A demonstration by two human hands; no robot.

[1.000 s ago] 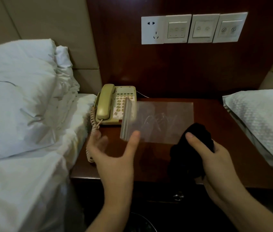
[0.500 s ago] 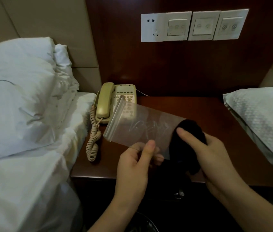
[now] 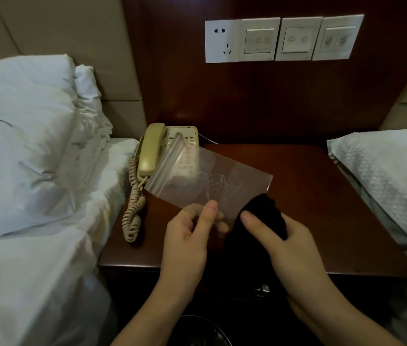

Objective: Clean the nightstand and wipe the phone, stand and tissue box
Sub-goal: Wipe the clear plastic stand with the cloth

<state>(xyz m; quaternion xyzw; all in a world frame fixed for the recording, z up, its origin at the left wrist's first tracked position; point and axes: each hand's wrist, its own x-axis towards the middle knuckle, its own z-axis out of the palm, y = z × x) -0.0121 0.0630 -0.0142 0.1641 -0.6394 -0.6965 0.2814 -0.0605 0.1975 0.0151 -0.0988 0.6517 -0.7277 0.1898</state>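
Left hand: the left hand (image 3: 185, 242) pinched the near edge of a clear zip bag (image 3: 209, 181) between thumb and curled fingers, holding it up over the nightstand (image 3: 322, 196).
Right hand: the right hand (image 3: 289, 243) gripped a black cloth (image 3: 259, 221), fingers curled round it with the forefinger laid along its near side.
Bag: it was tilted, its zip strip at the far left end and overlapping the view of the phone keypad; its right corner was just beside the cloth. What it held could not be told.
Cloth: it was bunched in the right hand, above the front middle of the nightstand, touching or almost touching the bag.
Phone: the beige phone (image 3: 167, 151) stood at the back left corner of the nightstand, handset on its cradle, and its coiled cord (image 3: 133, 208) ran down the left edge of the top.
Nightstand: dark wood, it stood between two beds.
Pillows: a white pillow (image 3: 20, 138) lay on the left bed and a patterned one (image 3: 392, 176) on the right.
Wall: a socket and three switch plates (image 3: 282, 38) sat in a row on the panel above.
Bin: a dark bin (image 3: 202, 330) showed at the bottom edge, between the forearms.
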